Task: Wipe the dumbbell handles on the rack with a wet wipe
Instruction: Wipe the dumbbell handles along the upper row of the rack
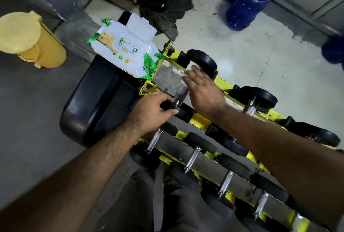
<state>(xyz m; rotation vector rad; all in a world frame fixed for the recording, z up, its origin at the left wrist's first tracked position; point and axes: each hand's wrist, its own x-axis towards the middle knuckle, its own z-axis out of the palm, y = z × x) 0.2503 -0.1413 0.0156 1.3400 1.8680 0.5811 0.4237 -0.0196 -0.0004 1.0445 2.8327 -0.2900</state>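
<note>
Head view: both hands on the end dumbbell (186, 90) at the yellow rack (202, 120)'s far-left corner.
We note left hand (152, 112) gripping its near weight; right hand (202, 90), fingers straight, pressing wet wipe (193, 67) along the handle. Open wipes pack (124, 49) lies on a black seat beside the rack; yellow bin (28, 39), blue bottles (249, 2) on concrete floor.

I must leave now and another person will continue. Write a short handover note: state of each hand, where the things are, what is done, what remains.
Left hand: grips the near black end of the first dumbbell on the yellow rack, steadying it.
Right hand: fingers extended over that dumbbell's handle, holding a white wet wipe against it near the far end.
Wipes pack: lid open, lying on the black bench left of the rack.
Done: wiping of the first handle is under way; whether any handle is finished cannot be told.
Left: finish this handle, then the other handles in both rows.
</note>
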